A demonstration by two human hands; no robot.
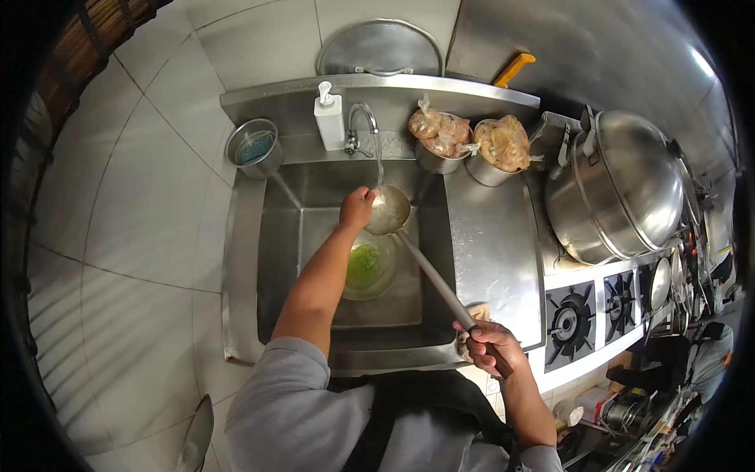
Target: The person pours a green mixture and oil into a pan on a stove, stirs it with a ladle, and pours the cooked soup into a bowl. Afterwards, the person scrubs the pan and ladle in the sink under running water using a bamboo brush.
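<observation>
A long-handled metal ladle (399,211) slants across the sink (277,259), its round bowl under the running tap (363,126). My right hand (489,346) is wrapped around the brown grip at the near end of its handle. At the left rim of the bowl, my left hand (359,208) is closed, fingertips reaching over the edge; whether a small pad is also in it, I cannot tell. Water runs into the bowl beside those fingers. Below it, on the sink floor, a round clear bowl (379,288) holds something bright green.
Two metal pots (491,175) with bagged, meat-like contents stand right of the tap. A white pump bottle (330,124) and a metal bucket (269,161) are at left. A big lidded pot (578,208) stands behind the burners (570,321). Another person (708,366) is at far right.
</observation>
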